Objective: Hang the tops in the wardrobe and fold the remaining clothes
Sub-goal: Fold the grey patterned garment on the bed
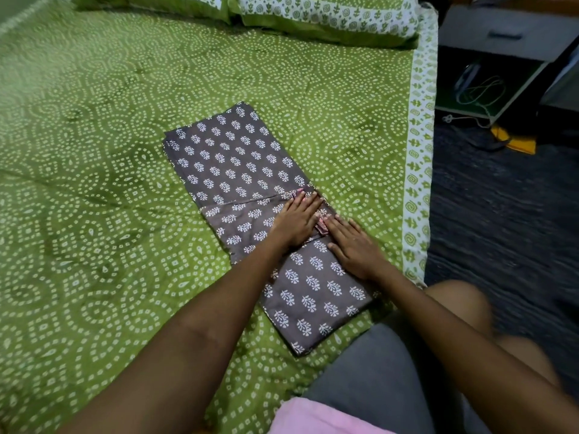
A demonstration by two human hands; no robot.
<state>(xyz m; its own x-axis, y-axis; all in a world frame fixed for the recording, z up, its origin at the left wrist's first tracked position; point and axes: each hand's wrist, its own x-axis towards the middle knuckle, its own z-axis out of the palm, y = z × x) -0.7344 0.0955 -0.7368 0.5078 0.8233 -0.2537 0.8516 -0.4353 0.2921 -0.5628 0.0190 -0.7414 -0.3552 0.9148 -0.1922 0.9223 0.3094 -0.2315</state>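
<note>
I am at the folding step. The brown printed garment (238, 170) lies flat on the bed (94, 151), already folded into a long narrow strip that runs from just beside my knee toward the pillows (313, 17). A cross fold shows about midway along it, with a small bit of pink trim exposed at that seam.

My left hand (294, 220) lies flat on the cloth, fingers straight and close together, pressing at the fold line. My right hand (354, 245) lies flat just beside it, fingers straight, pressing the near section. Neither hand pinches or lifts anything; both are smoothing.

Judgement: the piece is partly folded and not yet compact. The next move calls for taking hold of one end of the strip with both hands and bringing it over the other, edges aligned, while the pressed crease stays put. The near end overlaps unevenly at the seam, so it may need squaring first.

No wardrobe is in view. A bedside cabinet (501, 36) stands on the floor to the right.
</note>
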